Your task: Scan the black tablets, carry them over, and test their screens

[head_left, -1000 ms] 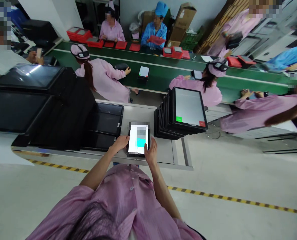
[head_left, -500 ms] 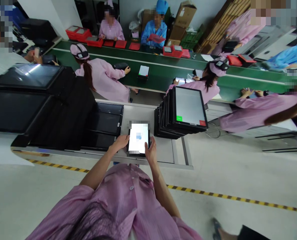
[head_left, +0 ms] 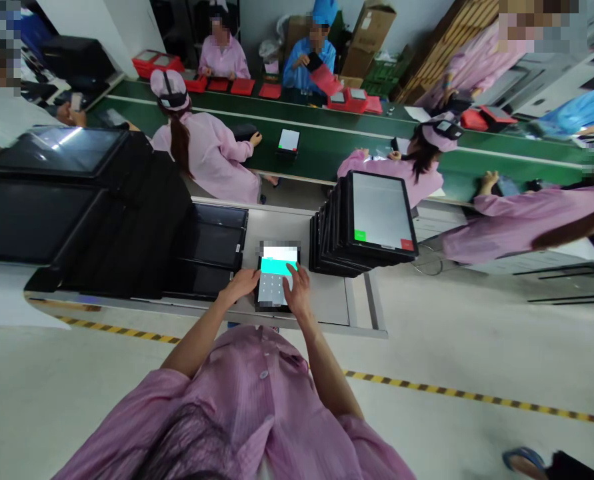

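A black-framed tablet (head_left: 271, 287) rests on the grey worktable (head_left: 327, 300) in front of me. Its lit screen has a white strip on top, a turquoise band, and a grey keypad-like grid below. My left hand (head_left: 241, 285) grips the tablet's left edge, thumb at the frame; the fingers underneath are hidden. Over the right side of the screen, my right hand (head_left: 297, 288) has its fingers apart and holds nothing. Whether a fingertip touches the glass I cannot tell.
Right of the tablet leans a tall stack of tablets (head_left: 381, 210), the top screen showing green and red squares. Dark tablets (head_left: 209, 233) lie to the left beside larger black stacks (head_left: 37, 213). Beyond, co-workers sit along a green bench (head_left: 317, 157).
The tablet's screen went from white with a small blue mark to a turquoise band over a grey grid. My right hand moved from the tablet's right edge onto the screen.
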Demonstrator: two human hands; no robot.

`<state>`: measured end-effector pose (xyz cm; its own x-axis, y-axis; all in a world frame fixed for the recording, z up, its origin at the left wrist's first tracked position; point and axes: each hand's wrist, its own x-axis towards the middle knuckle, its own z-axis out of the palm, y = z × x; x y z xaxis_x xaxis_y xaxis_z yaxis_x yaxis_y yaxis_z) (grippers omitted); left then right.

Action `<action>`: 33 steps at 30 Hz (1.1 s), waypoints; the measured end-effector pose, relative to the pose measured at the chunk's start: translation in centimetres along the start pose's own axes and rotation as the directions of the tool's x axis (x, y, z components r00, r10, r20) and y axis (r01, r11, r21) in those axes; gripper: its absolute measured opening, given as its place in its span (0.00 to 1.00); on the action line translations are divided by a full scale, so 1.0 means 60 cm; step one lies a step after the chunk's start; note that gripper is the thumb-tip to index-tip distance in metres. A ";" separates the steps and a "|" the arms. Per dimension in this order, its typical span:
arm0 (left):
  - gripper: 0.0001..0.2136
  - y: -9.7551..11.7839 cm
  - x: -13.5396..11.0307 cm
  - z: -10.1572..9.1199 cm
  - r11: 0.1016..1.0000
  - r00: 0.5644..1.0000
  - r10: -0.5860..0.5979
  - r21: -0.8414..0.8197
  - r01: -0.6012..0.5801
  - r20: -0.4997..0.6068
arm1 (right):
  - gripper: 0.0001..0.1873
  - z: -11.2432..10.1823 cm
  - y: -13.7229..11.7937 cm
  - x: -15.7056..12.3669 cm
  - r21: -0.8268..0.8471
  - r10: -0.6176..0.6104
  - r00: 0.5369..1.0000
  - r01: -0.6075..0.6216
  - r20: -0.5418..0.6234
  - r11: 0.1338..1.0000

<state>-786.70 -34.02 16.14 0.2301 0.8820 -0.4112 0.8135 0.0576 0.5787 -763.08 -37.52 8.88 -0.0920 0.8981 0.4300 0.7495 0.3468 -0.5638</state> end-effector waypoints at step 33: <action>0.32 0.014 0.011 0.026 0.977 0.992 -0.082 0.187 0.100 -0.100 | 0.23 -0.007 -0.012 -0.016 -0.038 -0.105 0.994 0.105 -0.007 0.994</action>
<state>-785.03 -34.11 15.21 0.1078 0.9169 -0.3844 0.9180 0.0566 0.3925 -763.25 -38.76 9.17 -0.1658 0.8548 0.4918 0.7602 0.4285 -0.4883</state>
